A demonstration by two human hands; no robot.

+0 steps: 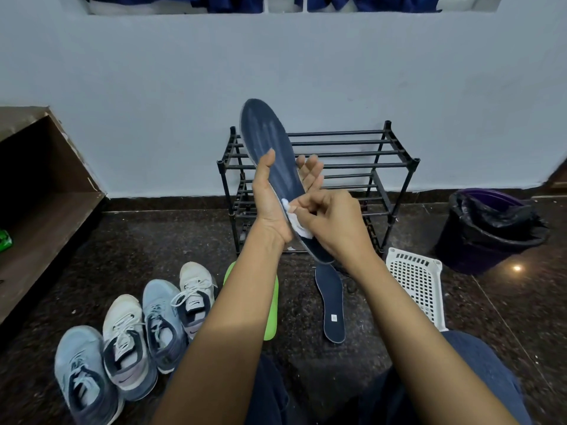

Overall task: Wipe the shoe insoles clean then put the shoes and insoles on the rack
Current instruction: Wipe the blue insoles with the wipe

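My left hand (271, 194) holds a dark blue insole (267, 142) upright in front of the black metal rack (395, 154), thumb on its face and fingers behind it. My right hand (331, 219) pinches a white wipe (296, 222) against the insole's lower part. A second dark blue insole (333, 302) lies on the floor below. A green insole (271, 305) lies beside my left forearm, partly hidden by it. Several sneakers, light blue (79, 372) and white (196, 289), stand in a row on the floor at the left.
A white perforated basket (414, 277) lies on the floor right of the rack. A dark bin with a black liner (487, 228) stands at the far right. A brown wooden shelf (40, 216) runs along the left. The floor is dark speckled stone.
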